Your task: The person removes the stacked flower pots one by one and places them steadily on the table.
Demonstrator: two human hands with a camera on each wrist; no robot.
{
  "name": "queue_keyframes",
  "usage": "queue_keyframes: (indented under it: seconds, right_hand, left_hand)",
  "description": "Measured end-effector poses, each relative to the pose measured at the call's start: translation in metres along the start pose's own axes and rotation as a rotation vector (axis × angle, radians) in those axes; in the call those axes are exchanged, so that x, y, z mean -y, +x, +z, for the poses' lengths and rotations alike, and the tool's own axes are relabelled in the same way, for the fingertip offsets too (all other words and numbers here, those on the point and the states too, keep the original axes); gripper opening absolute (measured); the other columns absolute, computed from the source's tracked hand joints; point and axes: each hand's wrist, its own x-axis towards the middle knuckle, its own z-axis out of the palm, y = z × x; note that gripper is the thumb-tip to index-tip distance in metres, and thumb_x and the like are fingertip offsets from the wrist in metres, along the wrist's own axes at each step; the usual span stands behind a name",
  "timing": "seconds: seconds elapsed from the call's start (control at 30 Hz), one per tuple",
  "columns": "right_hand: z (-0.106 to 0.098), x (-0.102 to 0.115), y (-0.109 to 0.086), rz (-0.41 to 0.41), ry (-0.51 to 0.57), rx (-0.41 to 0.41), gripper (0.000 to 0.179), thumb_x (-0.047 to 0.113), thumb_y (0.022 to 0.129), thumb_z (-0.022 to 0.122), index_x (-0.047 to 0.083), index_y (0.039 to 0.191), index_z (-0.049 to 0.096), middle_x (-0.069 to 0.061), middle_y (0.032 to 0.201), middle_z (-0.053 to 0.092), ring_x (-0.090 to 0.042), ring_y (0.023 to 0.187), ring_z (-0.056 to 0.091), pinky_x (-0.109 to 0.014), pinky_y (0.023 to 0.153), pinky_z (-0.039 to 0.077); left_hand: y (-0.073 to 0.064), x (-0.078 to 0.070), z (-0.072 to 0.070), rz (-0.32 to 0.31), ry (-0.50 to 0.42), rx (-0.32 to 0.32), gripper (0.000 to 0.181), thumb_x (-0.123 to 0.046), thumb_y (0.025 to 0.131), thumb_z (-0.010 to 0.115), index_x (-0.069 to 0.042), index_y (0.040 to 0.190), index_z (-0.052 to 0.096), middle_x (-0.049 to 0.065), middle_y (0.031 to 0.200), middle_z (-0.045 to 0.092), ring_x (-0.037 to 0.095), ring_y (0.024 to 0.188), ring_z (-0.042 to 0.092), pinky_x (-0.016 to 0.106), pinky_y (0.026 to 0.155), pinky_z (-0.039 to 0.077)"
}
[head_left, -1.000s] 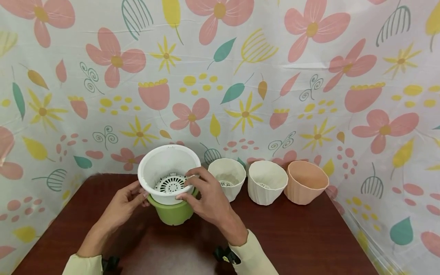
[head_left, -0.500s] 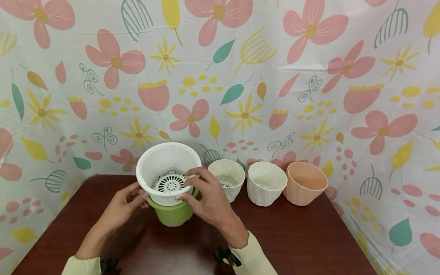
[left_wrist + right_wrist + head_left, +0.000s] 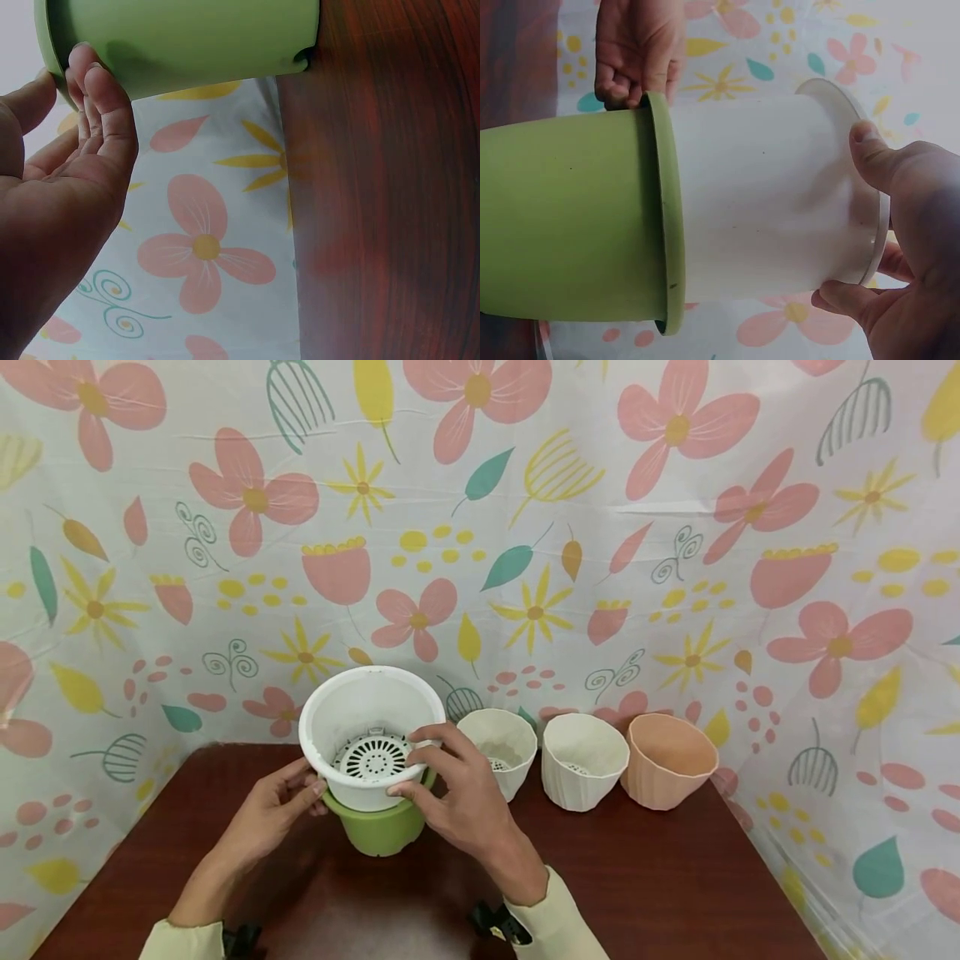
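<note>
A white plastic flowerpot (image 3: 337, 710) with a slotted bottom (image 3: 375, 757) sits partly inside a green flowerpot (image 3: 381, 833), which stands on the table. My right hand (image 3: 471, 793) grips the white rim on its right side, thumb outside and fingers reaching over the edge. In the right wrist view, much of the white wall (image 3: 772, 195) shows above the green rim (image 3: 671, 217). The left hand (image 3: 266, 814) holds the green pot's rim at the left, thumb on the edge and fingers below it, as the left wrist view shows too.
To the right, two cream ribbed pots (image 3: 489, 727) (image 3: 562, 781) and a peach ribbed pot (image 3: 660, 785) stand in a row near the back edge of the dark wood table (image 3: 637, 877). A flower-patterned cloth (image 3: 480, 543) hangs behind and at both sides.
The white pot has risen slightly out of the green pot with my right hand on its rim. My left hand keeps its place on the green rim.
</note>
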Motion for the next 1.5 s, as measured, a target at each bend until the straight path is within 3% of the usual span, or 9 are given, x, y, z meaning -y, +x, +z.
queue_keyframes:
  seconds: [0.1,0.33,0.5,1.03,1.2,1.5]
  right_hand:
    - [-0.001,0.002,0.001,-0.005,0.007,-0.010,0.030,0.019,0.081,0.094,0.011,0.097,0.070,-0.010,0.122,0.064,-0.010,0.074,0.054,-0.015,0.067,0.047]
    - [-0.005,0.007,0.002,-0.021,0.017,-0.034,0.031,0.020,0.081,0.094,0.010,0.097,0.070,-0.012,0.121,0.065,-0.020,0.106,0.067,-0.033,0.095,0.055]
    - [-0.009,0.009,0.003,-0.029,0.023,-0.051,0.031,0.021,0.081,0.095,0.010,0.097,0.071,-0.013,0.121,0.065,-0.022,0.109,0.067,-0.035,0.100,0.055]
    - [-0.030,0.011,0.010,-0.082,0.020,-0.090,0.029,0.033,0.088,0.088,0.010,0.098,0.072,-0.012,0.122,0.066,-0.024,0.105,0.067,-0.035,0.091,0.055]
    - [-0.030,0.015,0.010,-0.088,0.024,-0.108,0.029,0.037,0.091,0.084,0.011,0.097,0.073,-0.012,0.123,0.066,-0.023,0.106,0.067,-0.039,0.095,0.056]
    - [-0.033,0.025,0.007,-0.103,0.028,-0.152,0.027,0.037,0.091,0.084,0.013,0.097,0.073,-0.013,0.122,0.067,-0.020,0.096,0.066,-0.034,0.089,0.055]
  left_hand:
    - [0.000,0.000,0.000,-0.006,0.005,-0.001,0.049,-0.015,0.109,0.061,-0.001,0.154,0.049,0.017,0.104,0.070,0.025,0.088,0.072,0.035,0.078,0.062]
    - [-0.002,-0.001,0.001,-0.037,0.004,-0.005,0.052,-0.015,0.109,0.062,-0.001,0.157,0.047,0.017,0.105,0.070,0.025,0.088,0.072,0.037,0.079,0.062]
    - [-0.001,0.000,0.002,-0.035,-0.001,0.001,0.052,-0.016,0.110,0.061,0.000,0.157,0.046,0.018,0.105,0.069,0.031,0.089,0.072,0.038,0.079,0.062]
    - [0.005,0.000,0.010,-0.013,0.000,-0.010,0.056,-0.017,0.110,0.061,-0.001,0.160,0.042,0.016,0.105,0.069,0.026,0.088,0.073,0.036,0.079,0.062]
    - [0.002,-0.001,0.006,-0.019,-0.003,-0.010,0.058,-0.017,0.110,0.061,0.000,0.161,0.039,0.017,0.107,0.069,0.028,0.088,0.073,0.034,0.078,0.062]
    - [-0.003,-0.002,0.001,-0.039,-0.030,-0.002,0.059,-0.015,0.110,0.061,0.001,0.161,0.038,0.018,0.107,0.068,0.027,0.088,0.073,0.033,0.079,0.062]
